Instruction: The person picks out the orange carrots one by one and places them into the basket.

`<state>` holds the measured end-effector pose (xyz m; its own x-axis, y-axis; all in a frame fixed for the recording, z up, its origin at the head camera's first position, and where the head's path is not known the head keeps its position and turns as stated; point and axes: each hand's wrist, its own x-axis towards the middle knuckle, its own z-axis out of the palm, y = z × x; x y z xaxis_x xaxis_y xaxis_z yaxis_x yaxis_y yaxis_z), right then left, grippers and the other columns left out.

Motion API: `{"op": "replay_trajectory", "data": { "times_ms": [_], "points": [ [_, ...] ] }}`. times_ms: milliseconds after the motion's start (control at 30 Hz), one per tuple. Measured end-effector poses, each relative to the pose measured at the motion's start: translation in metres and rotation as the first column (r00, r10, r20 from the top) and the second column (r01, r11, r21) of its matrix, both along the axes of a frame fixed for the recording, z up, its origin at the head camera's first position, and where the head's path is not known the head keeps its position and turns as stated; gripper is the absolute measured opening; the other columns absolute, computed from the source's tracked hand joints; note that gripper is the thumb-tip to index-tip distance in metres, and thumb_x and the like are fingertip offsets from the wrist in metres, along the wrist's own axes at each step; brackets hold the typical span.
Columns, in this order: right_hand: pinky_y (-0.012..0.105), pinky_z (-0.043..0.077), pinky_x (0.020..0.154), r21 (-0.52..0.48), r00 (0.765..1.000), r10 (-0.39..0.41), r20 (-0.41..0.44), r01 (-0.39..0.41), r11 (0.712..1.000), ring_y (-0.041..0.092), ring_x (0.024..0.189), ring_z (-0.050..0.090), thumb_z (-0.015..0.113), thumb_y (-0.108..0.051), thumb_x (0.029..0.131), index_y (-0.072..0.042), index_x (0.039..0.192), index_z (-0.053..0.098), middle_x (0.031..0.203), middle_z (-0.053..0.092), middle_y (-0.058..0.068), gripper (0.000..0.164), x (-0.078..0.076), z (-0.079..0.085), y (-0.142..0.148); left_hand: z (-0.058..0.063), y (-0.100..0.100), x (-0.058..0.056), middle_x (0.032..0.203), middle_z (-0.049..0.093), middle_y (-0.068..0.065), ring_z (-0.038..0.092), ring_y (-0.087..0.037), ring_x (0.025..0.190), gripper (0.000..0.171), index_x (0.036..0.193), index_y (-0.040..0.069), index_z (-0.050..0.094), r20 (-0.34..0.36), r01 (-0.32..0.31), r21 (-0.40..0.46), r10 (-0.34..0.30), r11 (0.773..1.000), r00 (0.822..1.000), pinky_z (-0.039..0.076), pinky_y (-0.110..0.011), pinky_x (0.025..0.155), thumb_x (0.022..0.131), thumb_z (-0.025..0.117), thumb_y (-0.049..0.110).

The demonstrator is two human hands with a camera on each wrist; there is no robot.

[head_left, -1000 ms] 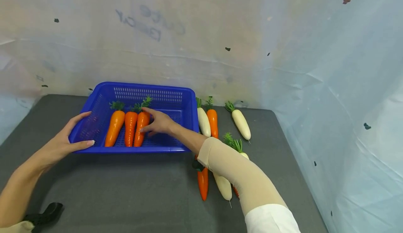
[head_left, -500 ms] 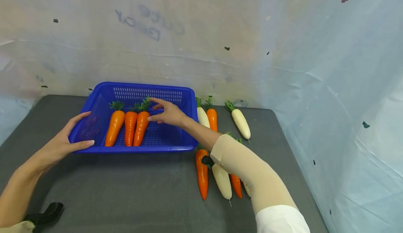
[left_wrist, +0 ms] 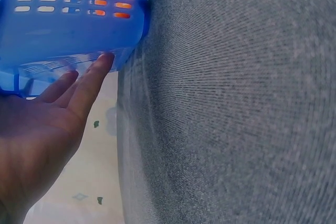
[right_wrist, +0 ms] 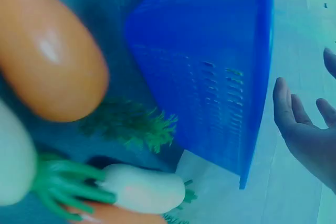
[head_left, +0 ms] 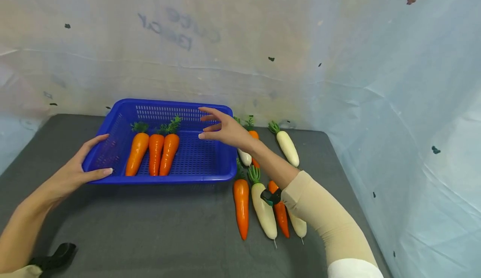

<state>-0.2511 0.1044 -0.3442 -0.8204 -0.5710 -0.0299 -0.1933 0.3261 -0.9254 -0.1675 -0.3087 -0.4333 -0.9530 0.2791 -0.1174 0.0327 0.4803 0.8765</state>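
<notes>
Your left hand [head_left: 76,169] grips the left end of the blue basket [head_left: 203,179]; your right hand [head_left: 227,131], fingers apart, hovers above its right side. 3 carrots [head_left: 155,155] lie in the basket's left half; 3 more carrots [head_left: 241,209] and 4 white radishes [head_left: 262,211] lie to its right.

high downward head view, close wrist views, basket [head_left: 197,155] in all

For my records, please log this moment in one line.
left hand: touches blue basket | right hand: empty, above basket | inside basket: three carrots
</notes>
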Motion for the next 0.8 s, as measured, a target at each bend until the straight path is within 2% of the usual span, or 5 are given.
{"op": "replay_trajectory", "data": {
  "times_ms": [267,467,700,800],
  "points": [
    [0.035,0.054,0.093,0.017,0.998,-0.017,-0.061,0.018,1.000,0.024,0.119,0.061,0.073,-0.019,0.092,-0.023,0.154,0.036,0.142,0.052,0.002,0.073,0.017,0.004,0.027,-0.001,-0.001,0.000,0.158,-0.007,-0.034,0.024,-0.061,0.125,0.090,0.155,0.047,-0.007,-0.007,0.000,-0.004,0.000,1.000,1.000,0.027,-0.083,0.089,0.100,0.059,0.019],
    [0.036,0.054,0.093,0.027,0.996,-0.055,-0.072,0.058,0.998,0.025,0.120,0.060,0.073,-0.020,0.092,-0.026,0.154,0.036,0.141,0.052,0.000,0.073,0.030,0.003,0.044,-0.001,0.000,-0.001,0.158,-0.005,-0.035,0.026,-0.060,0.125,0.088,0.155,0.047,-0.007,-0.003,0.008,0.003,-0.008,1.000,1.000,0.027,-0.082,0.091,0.101,0.057,0.020],
    [0.040,0.054,0.094,-0.094,0.994,-0.102,-0.045,0.098,0.991,0.032,0.118,0.060,0.071,-0.014,0.093,-0.028,0.152,0.040,0.143,0.051,0.012,0.068,0.048,-0.005,0.070,-0.001,-0.002,-0.002,0.157,-0.004,-0.035,0.027,-0.059,0.125,0.089,0.155,0.047,-0.008,0.000,0.009,-0.010,-0.009,1.000,1.000,0.029,-0.081,0.091,0.101,0.057,0.020],
    [0.041,0.054,0.093,-0.127,0.990,-0.135,-0.024,0.131,0.983,0.033,0.117,0.060,0.071,-0.013,0.093,-0.029,0.150,0.042,0.141,0.052,0.012,0.066,0.056,-0.008,0.082,-0.001,-0.002,-0.001,0.157,-0.005,-0.035,0.026,-0.060,0.125,0.088,0.155,0.047,-0.008,0.004,0.008,0.001,-0.008,1.000,1.000,0.027,-0.082,0.090,0.102,0.057,0.020]
  ]
}}
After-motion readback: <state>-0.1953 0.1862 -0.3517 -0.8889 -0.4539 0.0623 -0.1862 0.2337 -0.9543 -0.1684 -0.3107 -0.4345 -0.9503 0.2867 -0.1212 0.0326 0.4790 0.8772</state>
